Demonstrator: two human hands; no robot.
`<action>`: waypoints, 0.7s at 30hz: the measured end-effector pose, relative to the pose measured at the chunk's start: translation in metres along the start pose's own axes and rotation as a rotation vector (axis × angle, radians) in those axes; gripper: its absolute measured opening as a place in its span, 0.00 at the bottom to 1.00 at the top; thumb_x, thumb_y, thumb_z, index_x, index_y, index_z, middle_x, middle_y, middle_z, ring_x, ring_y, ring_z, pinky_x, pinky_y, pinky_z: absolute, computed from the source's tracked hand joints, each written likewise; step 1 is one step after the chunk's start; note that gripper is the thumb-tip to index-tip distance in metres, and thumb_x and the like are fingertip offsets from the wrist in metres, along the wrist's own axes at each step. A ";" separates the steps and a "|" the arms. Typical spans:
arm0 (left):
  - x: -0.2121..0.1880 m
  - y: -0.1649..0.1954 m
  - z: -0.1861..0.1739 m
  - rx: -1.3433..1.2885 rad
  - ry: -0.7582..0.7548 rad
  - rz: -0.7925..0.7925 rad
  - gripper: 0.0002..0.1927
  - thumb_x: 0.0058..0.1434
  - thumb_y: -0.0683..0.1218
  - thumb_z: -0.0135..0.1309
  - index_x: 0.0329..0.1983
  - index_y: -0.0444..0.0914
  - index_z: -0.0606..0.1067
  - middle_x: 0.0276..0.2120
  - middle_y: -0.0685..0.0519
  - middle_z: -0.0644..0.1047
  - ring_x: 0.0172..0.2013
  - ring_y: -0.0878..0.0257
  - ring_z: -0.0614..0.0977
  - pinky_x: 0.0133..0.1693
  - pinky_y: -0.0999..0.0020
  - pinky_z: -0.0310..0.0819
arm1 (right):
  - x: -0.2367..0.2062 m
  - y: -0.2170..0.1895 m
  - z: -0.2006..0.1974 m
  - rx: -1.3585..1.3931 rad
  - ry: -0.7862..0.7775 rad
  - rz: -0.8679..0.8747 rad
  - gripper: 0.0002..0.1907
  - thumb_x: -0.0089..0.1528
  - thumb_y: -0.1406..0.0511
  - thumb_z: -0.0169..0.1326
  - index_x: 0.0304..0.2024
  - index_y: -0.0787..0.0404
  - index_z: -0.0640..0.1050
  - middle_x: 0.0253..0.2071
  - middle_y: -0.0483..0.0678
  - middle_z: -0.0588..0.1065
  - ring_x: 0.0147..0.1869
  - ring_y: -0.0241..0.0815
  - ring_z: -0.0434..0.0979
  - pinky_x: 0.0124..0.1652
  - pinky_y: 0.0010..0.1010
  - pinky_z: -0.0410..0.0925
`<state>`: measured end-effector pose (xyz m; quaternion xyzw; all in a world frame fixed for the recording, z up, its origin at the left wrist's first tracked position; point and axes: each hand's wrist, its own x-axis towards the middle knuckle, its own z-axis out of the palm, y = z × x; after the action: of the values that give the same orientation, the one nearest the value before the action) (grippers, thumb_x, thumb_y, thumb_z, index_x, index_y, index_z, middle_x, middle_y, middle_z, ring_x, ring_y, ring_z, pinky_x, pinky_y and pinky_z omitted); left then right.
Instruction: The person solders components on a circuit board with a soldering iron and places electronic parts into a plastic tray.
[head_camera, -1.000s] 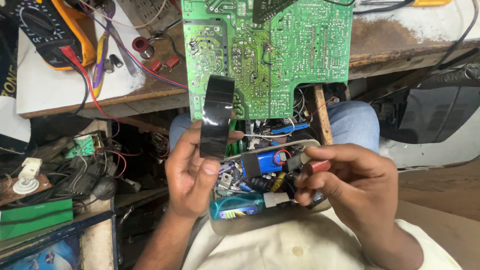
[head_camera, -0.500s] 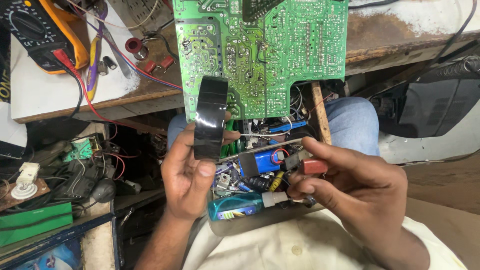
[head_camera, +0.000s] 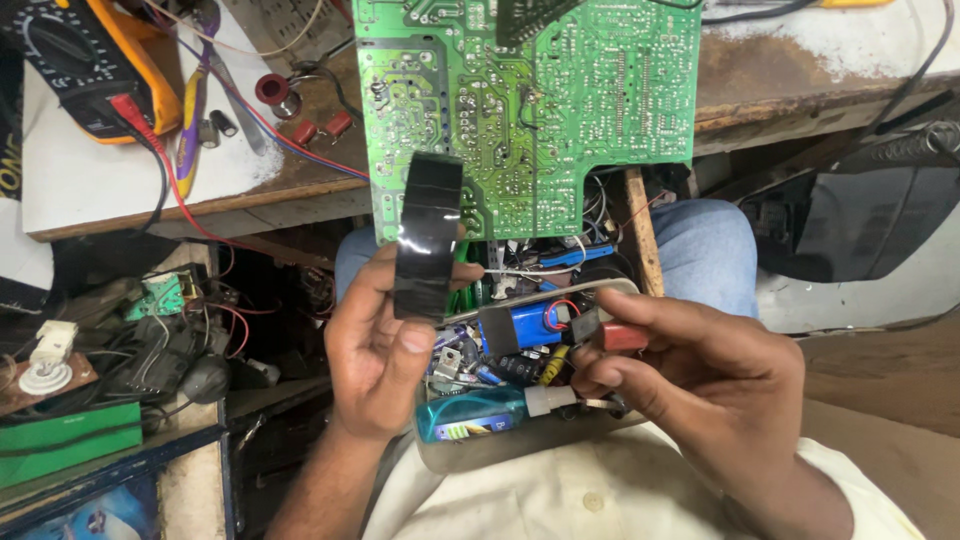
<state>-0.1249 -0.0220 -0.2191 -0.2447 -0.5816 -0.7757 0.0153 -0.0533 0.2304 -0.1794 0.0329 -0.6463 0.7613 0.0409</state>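
My left hand is curled round one roll of black electrical tape, thumb pressing its lower edge, the roll upright above the near-left rim of the parts container on my lap. My right hand is pinched shut on a small red-brown piece, beside one blue battery cell at the container's far rim. One green circuit board overhangs the workbench edge just beyond, leaving little room.

Workbench, cluttered
Circuit board overhangs its front edge; left of board: red capacitors, multimeter on white sheet.
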 end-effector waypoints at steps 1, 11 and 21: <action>0.000 0.000 -0.001 0.000 0.002 -0.001 0.21 0.77 0.49 0.51 0.64 0.29 0.67 0.63 0.38 0.69 0.60 0.50 0.80 0.66 0.54 0.73 | 0.001 0.000 0.001 -0.004 0.003 -0.004 0.22 0.61 0.78 0.60 0.58 0.73 0.76 0.44 0.60 0.82 0.46 0.45 0.85 0.48 0.39 0.82; -0.001 0.002 -0.003 -0.035 -0.020 0.007 0.18 0.77 0.46 0.50 0.61 0.28 0.67 0.61 0.41 0.70 0.60 0.54 0.79 0.66 0.58 0.72 | 0.038 0.011 -0.049 -0.196 0.346 -0.352 0.08 0.71 0.80 0.54 0.52 0.71 0.77 0.45 0.62 0.78 0.46 0.51 0.84 0.49 0.40 0.81; -0.005 -0.003 -0.004 -0.109 0.002 0.036 0.18 0.77 0.45 0.51 0.62 0.28 0.65 0.63 0.44 0.69 0.66 0.60 0.72 0.70 0.65 0.63 | 0.172 0.072 -0.225 -0.736 0.334 -0.364 0.14 0.84 0.61 0.41 0.57 0.65 0.74 0.52 0.51 0.77 0.53 0.39 0.77 0.56 0.28 0.73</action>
<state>-0.1233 -0.0261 -0.2251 -0.2547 -0.5341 -0.8060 0.0164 -0.2312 0.4443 -0.2688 0.0059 -0.8426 0.4556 0.2870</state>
